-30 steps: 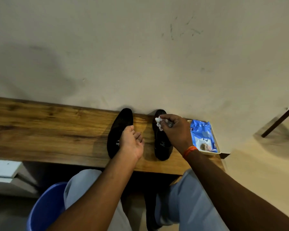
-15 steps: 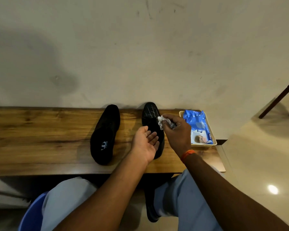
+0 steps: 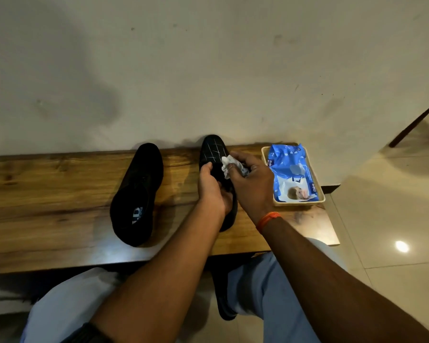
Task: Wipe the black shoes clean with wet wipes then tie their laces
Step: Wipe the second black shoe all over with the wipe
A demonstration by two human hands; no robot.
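Two black shoes stand on the wooden bench (image 3: 47, 194), toes toward the wall. The left shoe (image 3: 138, 191) lies free, its insole label showing. The right shoe (image 3: 213, 151) has thin white lines across its toe. My left hand (image 3: 212, 188) grips this right shoe around its middle. My right hand (image 3: 252, 180) holds a crumpled white wet wipe (image 3: 229, 164) against the shoe's upper, just behind the toe. The middle and heel of that shoe are mostly hidden by both hands.
A blue pack of wet wipes (image 3: 291, 173) lies in a small beige tray (image 3: 299, 203) at the bench's right end. The wall rises right behind the shoes. A dark wooden leg (image 3: 416, 122) slants at the far right over the tiled floor.
My left hand left the left shoe, crossed to the right shoe and closed around its middle. My right hand kept the wipe on the right shoe.
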